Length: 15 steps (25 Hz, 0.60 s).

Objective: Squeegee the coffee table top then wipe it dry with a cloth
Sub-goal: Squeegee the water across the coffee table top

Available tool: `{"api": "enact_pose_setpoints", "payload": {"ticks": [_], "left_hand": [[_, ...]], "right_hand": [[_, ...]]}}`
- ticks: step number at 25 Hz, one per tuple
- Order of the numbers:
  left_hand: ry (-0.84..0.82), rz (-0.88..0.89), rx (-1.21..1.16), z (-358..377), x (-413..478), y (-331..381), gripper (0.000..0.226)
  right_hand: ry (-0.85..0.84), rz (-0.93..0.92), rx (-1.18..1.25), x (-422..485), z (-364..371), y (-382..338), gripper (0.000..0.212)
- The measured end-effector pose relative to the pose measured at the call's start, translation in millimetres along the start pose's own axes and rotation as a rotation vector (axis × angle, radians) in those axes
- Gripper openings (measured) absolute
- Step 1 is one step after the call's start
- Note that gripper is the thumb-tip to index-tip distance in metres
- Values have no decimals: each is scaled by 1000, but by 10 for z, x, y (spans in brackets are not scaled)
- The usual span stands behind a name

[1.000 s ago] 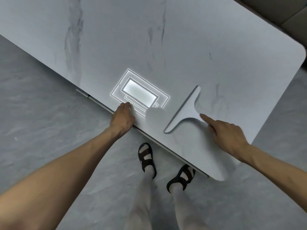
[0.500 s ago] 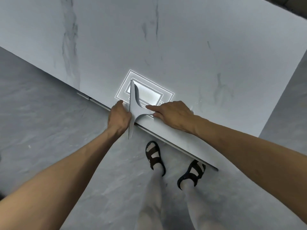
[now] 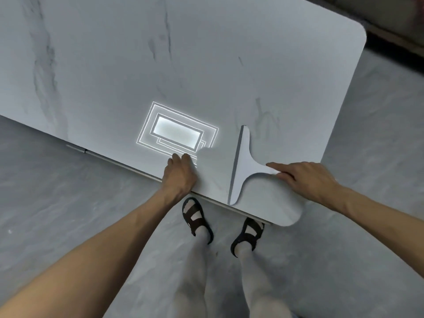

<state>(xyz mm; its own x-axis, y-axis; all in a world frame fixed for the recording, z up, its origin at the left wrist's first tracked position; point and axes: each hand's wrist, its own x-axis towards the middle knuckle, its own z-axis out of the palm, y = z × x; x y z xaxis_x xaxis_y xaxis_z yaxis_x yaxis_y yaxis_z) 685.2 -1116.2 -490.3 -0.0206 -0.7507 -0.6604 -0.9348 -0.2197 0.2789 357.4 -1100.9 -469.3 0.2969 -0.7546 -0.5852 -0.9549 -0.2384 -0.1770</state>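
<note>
Counter [image 3: 206, 65]: marble-look coffee table top, grey-veined, glossy, with a bright rectangular ceiling-light reflection [image 3: 176, 131] near its front edge. No water film, streaks or droplets can be made out on it, so how much has been squeegeed cannot be told; most of the surface lies beyond the tool's present position.

Floor [image 3: 57, 203]: grey stone-look tiles; the person's two sandalled feet stand just below the counter's front edge.

Squeegee [image 3: 243, 166]: pale, T-shaped, lying flat on the counter near the front right corner, blade running roughly front to back, handle pointing right.

Right hand [image 3: 307, 177]: clamped on the handle end of the squeegee, index finger stretched along it.

Left hand [image 3: 180, 174]: holds nothing, fingers curled loosely, resting on the counter's front edge, well apart from the squeegee.

Cloth: none in view.

Progress, as a judgement: the squeegee stage is in hand, at the right end of the top. The dry wipe has not begun.
</note>
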Motion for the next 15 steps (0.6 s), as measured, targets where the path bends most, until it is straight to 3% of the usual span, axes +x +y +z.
{"api": "enact_pose_setpoints", "payload": {"ticks": [8, 15], "left_hand": [[11, -67, 67, 97, 28, 178, 41], [50, -2, -28, 162, -83, 279, 49]], "right_hand": [[41, -1, -12, -332, -257, 546, 48], [-170, -521, -199, 181, -94, -57, 40]]}}
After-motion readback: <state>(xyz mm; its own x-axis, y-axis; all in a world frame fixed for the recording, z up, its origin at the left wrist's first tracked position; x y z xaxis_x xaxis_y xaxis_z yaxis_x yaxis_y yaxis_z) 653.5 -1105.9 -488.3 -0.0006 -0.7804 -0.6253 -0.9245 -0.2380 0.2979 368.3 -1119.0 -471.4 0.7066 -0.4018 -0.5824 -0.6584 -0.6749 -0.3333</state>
